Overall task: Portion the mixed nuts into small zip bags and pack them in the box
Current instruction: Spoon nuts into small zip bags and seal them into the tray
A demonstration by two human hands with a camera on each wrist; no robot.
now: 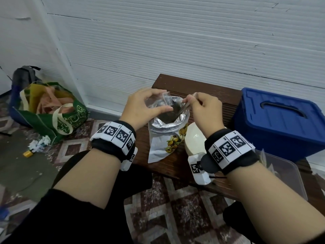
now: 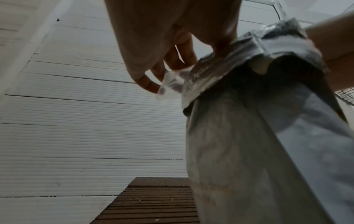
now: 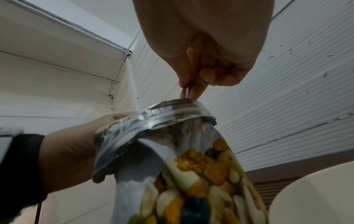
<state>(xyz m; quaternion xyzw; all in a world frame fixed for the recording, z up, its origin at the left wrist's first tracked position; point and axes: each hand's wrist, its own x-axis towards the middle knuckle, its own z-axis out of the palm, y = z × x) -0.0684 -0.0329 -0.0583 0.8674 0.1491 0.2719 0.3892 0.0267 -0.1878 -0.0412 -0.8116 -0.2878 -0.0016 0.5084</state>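
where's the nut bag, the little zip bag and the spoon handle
nut bag (image 1: 162,138), head view, on its printed front below the rolled foil rim
little zip bag (image 2: 170,84), left wrist view, on its clear plastic corner
spoon handle (image 1: 188,103), head view, on the shaft below the fingers

bowl (image 1: 193,138) beside pouch (image 1: 165,136), bin (image 1: 281,124) right

Dark slatted bench (image 1: 207,95) under nut pouch (image 1: 163,138), white bowl (image 1: 193,138), clear tub (image 1: 288,175).

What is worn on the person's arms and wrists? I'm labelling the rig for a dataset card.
Both forearms are bare, with black sleeves pushed up to the elbows. The left hand and right hand are gloveless. Each wrist carries a black band wrapped in white strips of square black-and-white markers, with a small white marker-tagged camera block beneath.
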